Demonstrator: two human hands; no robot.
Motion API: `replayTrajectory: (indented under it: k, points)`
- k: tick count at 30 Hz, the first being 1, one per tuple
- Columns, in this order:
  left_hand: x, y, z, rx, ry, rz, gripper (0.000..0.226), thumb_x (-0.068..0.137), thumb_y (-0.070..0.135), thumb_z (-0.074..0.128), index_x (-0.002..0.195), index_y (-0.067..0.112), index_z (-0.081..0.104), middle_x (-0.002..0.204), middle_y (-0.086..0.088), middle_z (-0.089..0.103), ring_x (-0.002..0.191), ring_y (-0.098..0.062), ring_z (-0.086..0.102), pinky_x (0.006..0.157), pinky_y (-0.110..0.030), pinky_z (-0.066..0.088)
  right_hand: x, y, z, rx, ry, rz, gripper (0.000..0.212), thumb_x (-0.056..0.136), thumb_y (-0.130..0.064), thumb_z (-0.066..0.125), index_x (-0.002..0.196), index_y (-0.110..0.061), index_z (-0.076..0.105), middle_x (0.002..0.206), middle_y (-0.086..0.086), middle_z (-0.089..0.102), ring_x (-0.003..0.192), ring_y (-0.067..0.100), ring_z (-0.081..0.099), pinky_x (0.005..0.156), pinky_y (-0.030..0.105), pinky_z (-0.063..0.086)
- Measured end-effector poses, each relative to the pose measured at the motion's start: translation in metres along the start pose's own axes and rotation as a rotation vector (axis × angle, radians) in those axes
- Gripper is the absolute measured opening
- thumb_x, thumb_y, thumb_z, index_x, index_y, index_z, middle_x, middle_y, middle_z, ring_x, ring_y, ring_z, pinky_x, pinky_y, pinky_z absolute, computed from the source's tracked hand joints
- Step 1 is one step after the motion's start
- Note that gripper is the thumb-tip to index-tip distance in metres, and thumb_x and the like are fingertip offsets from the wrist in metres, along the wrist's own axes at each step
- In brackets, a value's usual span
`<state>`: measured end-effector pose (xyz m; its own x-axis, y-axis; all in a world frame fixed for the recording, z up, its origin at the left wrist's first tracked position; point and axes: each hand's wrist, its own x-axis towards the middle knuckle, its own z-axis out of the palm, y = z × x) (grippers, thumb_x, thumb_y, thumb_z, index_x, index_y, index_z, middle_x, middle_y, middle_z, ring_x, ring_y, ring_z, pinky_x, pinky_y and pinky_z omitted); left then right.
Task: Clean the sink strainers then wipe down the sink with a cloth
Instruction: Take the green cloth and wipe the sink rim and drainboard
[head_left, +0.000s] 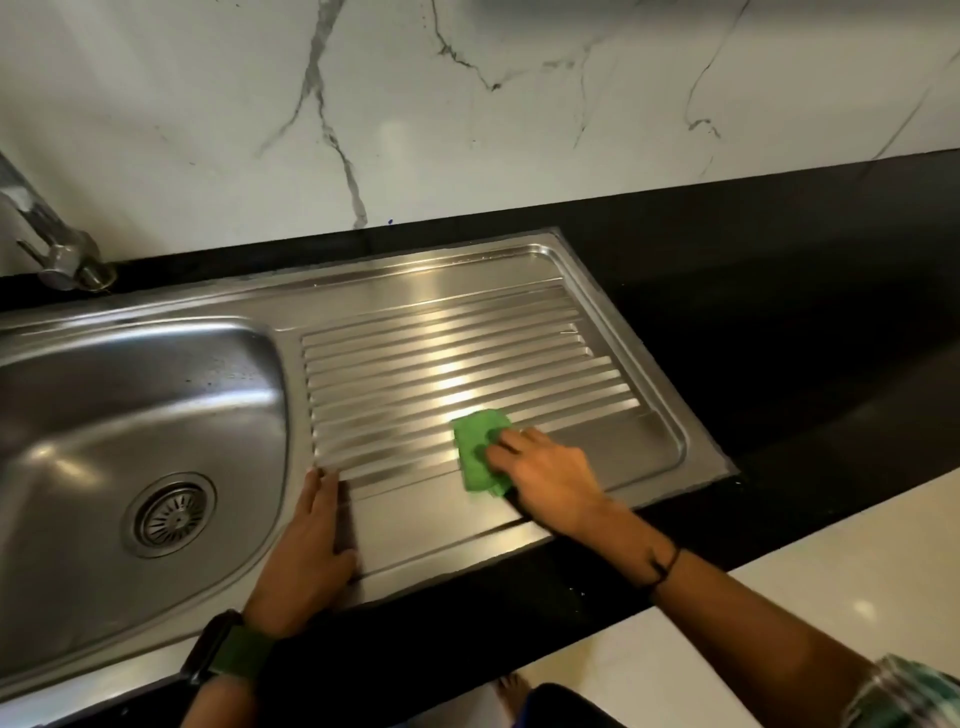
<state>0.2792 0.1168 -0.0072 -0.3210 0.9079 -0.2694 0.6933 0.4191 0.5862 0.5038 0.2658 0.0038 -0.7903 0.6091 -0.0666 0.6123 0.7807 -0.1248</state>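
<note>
A: Since the strainer (174, 514) sits seated in the drain of the sink (156, 415) and looks clean from here, we judge that we are on the second step, the wipe-down.

B: Agreed. Our right hand (545, 475) presses the green cloth (480, 452) flat on the drainboard (467, 364), fingers spread over its near right part and slightly bent, pushing down rather than pinching, as far as we can see.

A: And our left hand (306, 545)?

B: It holds nothing. It lies with fingers straight and together on the smooth strip between the bowl and the ribs, fingertips just touching the first ridge, so we take it as bracing us.

A: Where is the cloth on the board?

B: At the near right end of the ribbed area, half on the last ridges, half on the flat margin. It sticks out beyond our fingers toward the wall and to the left, well apart from the left hand.

A: What does the next move call for?

B: We think long strokes along the ridges, with steady downward pressure so the cloth reaches the grooves. The far ribs, the raised rim and the bowl probably remain. The tap (57, 249) stands at the far left.
</note>
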Motion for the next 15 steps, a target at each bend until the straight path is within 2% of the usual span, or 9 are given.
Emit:
replayTrajectory:
  k: [2,6,8,11,15]
  points:
    - [0.001,0.002,0.002,0.034,0.009,-0.013,0.096,0.07,0.004,0.07,0.145,0.007,0.009,0.156,-0.01,0.001,0.144,-0.022,0.011,0.112,-0.024,0.015,-0.013,0.043,-0.002,-0.029,-0.011,0.064,0.044,0.086,-0.016,0.049,0.127,-0.03,0.043,0.133,-0.004,0.044,0.117,0.023,0.045,0.065,0.034,0.048]
    - [0.0,0.005,0.001,0.096,-0.011,-0.065,0.093,0.071,0.006,0.07,0.145,0.009,0.013,0.156,-0.009,0.003,0.142,-0.025,0.02,0.112,-0.028,0.021,-0.034,0.114,-0.013,-0.119,-0.026,0.257,0.038,0.087,-0.013,0.047,0.12,-0.029,0.044,0.128,-0.002,0.044,0.113,0.024,0.048,0.075,0.04,0.054]
    - [0.001,0.007,-0.001,0.115,-0.019,-0.071,0.091,0.071,0.007,0.07,0.144,0.009,0.016,0.156,-0.009,0.004,0.141,-0.025,0.022,0.112,-0.028,0.021,-0.036,0.13,-0.016,-0.15,-0.045,0.333,0.035,0.086,-0.012,0.049,0.118,-0.027,0.045,0.124,0.001,0.044,0.11,0.027,0.05,0.072,0.039,0.052]
    - [-0.002,0.01,-0.004,0.128,-0.034,-0.083,0.089,0.073,0.01,0.07,0.144,0.011,0.017,0.157,-0.005,0.005,0.141,-0.022,0.022,0.112,-0.027,0.02,-0.032,0.133,-0.016,-0.159,-0.061,0.352,0.035,0.082,-0.008,0.051,0.113,-0.023,0.047,0.12,0.003,0.046,0.103,0.03,0.053,0.065,0.037,0.049]
    - [-0.004,0.012,-0.007,0.144,-0.026,-0.079,0.089,0.073,0.013,0.07,0.145,0.013,0.017,0.157,-0.001,0.007,0.138,-0.022,0.029,0.109,-0.026,0.024,-0.031,0.117,-0.014,-0.166,-0.084,0.242,0.041,0.077,-0.007,0.052,0.114,-0.023,0.047,0.118,0.005,0.048,0.098,0.032,0.058,0.068,0.037,0.05]
